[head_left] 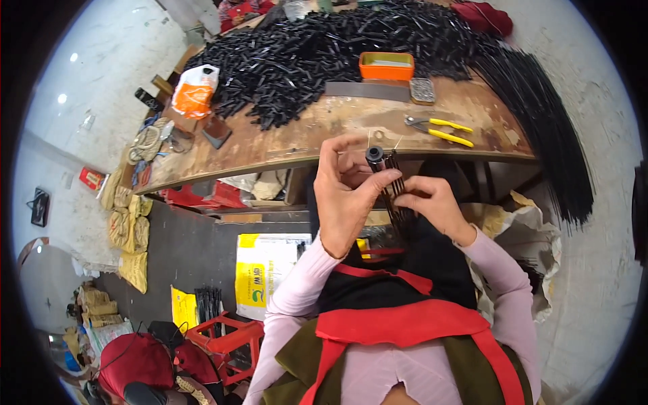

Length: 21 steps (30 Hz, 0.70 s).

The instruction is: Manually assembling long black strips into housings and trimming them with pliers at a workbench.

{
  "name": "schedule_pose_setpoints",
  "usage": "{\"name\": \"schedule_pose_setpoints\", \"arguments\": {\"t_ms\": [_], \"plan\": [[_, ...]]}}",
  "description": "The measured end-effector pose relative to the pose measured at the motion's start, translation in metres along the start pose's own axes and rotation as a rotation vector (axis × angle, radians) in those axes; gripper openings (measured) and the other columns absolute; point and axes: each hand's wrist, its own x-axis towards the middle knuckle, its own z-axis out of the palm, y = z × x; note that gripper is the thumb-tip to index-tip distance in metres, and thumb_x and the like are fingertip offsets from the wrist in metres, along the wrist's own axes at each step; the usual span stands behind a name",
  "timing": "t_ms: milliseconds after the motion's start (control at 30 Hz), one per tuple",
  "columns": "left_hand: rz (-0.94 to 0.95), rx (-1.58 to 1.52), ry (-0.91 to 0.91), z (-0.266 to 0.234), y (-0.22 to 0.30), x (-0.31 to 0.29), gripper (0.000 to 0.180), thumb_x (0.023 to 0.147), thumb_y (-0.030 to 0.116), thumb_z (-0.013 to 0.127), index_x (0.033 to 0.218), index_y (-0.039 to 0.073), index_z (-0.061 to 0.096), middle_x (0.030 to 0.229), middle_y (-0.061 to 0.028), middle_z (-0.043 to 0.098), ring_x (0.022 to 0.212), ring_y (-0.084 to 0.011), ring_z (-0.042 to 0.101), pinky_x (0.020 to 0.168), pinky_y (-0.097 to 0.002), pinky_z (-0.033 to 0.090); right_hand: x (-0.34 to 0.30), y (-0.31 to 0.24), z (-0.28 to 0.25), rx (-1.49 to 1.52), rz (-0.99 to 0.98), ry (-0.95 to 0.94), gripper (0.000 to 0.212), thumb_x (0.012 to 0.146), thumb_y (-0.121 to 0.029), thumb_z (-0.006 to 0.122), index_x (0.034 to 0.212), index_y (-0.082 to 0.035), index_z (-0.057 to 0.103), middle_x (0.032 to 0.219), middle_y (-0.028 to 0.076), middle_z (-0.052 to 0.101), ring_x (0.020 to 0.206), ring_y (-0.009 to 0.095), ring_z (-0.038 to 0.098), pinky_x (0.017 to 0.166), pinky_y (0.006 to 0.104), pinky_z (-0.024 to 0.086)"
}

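Note:
My left hand [343,192] is closed round a black tube [374,156] with a round hollow end facing up, thumb in front and fingers behind. Several thin black rods [401,217] run down beside the tube. My right hand [435,204] pinches at these rods from the right, its fingertips partly hidden. Two fine pale wires [399,141] stick up by the tube's top. Both hands are just off the near edge of the wooden table [297,142], above my lap.
Yellow-handled pliers [449,131], a flat grey bar [368,90], an orange box [387,66] and a small tin [422,90] lie on the table. Behind spreads a heap of black pieces [317,57]. Long black rods [553,135] hang over the right edge. A red stool [229,341] stands lower left.

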Motion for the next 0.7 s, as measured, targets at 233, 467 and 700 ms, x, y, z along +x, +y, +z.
{"name": "schedule_pose_setpoints", "arguments": {"t_ms": [233, 467, 700], "plan": [[0.014, 0.004, -0.020, -0.042, 0.001, 0.006, 0.051, 0.076, -0.006, 0.077, 0.119, 0.003, 0.052, 0.082, 0.0026, 0.055, 0.071, -0.0047, 0.049, 0.065, -0.0178, 0.040, 0.015, -0.006, 0.053, 0.292, -0.088, -0.015, 0.010, 0.086, -0.003, 0.070, 0.093, 0.005, 0.069, 0.084, 0.001, 0.069, 0.079, 0.006, 0.061, 0.072, 0.0213, 0.050], [-0.029, -0.054, -0.073, -0.062, -0.002, 0.012, 0.034, 0.088, 0.003, 0.068, 0.120, 0.000, 0.057, 0.096, -0.0044, 0.064, 0.084, -0.0089, 0.060, 0.077, -0.0222, 0.049, 0.035, -0.002, 0.072, 0.207, -0.152, -0.017, 0.013, 0.087, -0.006, 0.070, 0.093, 0.005, 0.069, 0.081, 0.002, 0.069, 0.076, 0.006, 0.061, 0.070, 0.0217, 0.049], [-0.004, -0.023, 0.007, -0.055, -0.001, 0.006, 0.036, 0.102, 0.018, 0.051, 0.131, -0.003, 0.053, 0.099, -0.0058, 0.062, 0.087, -0.0113, 0.060, 0.080, -0.0254, 0.049, 0.055, -0.001, 0.084, 0.257, -0.119, -0.018, 0.013, 0.084, -0.006, 0.073, 0.091, 0.004, 0.070, 0.079, 0.003, 0.069, 0.073, 0.005, 0.060, 0.067, 0.0214, 0.048]]}}
